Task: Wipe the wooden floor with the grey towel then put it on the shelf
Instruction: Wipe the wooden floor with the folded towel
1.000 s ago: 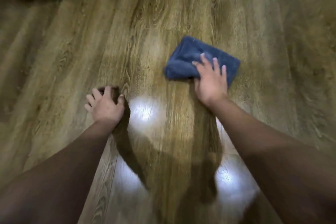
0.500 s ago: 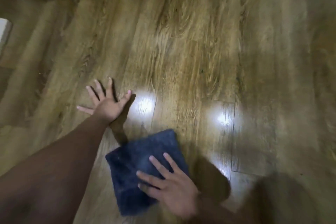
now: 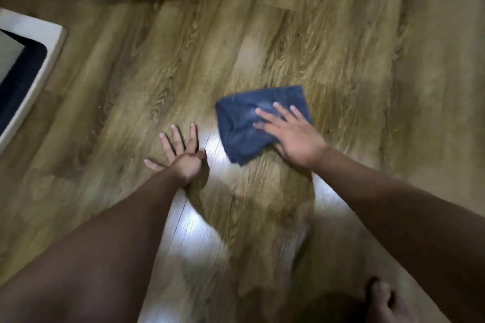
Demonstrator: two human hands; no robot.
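A person kneels, wiping a wooden floor (image 3: 301, 34) with a folded grey towel (image 3: 244, 126).

Nearest, at 5 o'clock, bare toes (image 3: 380, 296). At centre, the left hand (image 3: 181, 155) braces flat with fingers spread. At 1 o'clock from it, just beside, the right hand (image 3: 291, 134) presses flat and open on the towel's right half; the towel's long axis runs 10 to 4 o'clock. Farthest, at 9 o'clock, a white-edged frame (image 3: 39, 60). No shelf in view.

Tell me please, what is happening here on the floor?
A person is wiping the wooden plank floor with a folded dark grey-blue towel. The right hand presses flat on the towel with straight fingers. The left hand rests spread on the bare floor beside it, as support. The towel is not yet put away.
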